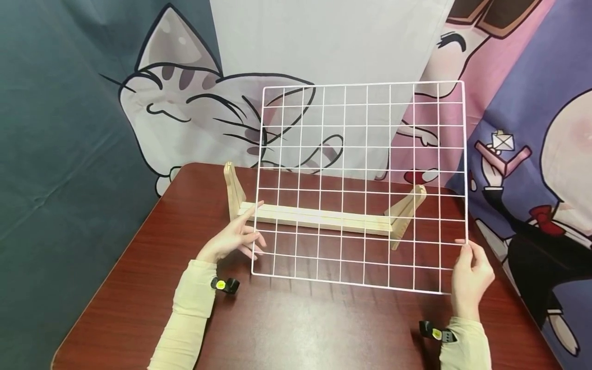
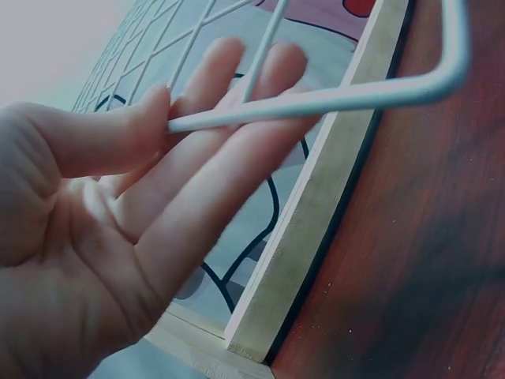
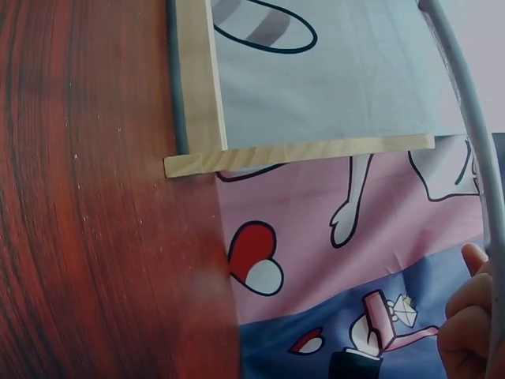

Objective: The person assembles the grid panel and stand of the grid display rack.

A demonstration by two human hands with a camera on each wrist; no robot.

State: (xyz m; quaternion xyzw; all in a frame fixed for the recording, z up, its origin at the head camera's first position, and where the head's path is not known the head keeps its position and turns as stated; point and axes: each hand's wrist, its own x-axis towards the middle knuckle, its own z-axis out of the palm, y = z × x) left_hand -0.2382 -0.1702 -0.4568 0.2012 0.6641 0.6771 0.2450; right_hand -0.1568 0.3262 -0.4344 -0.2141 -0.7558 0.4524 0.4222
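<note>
A white wire grid panel is held up over the table, tilted, with a hand at each side. My left hand holds its left edge low down, index finger pointing along the wire. In the left wrist view, that hand's thumb and fingers lie on opposite sides of the white edge wire. At the lower right edge, my right hand pinches the frame between thumb and fingers. Behind the panel stands a pale wooden stand, a crossbar with an upright at each end.
The stand rests on a dark reddish-brown wooden table. Behind the table hangs a cloth backdrop printed with cartoon animals, close to the table's far edge. Each wrist wears a small black camera.
</note>
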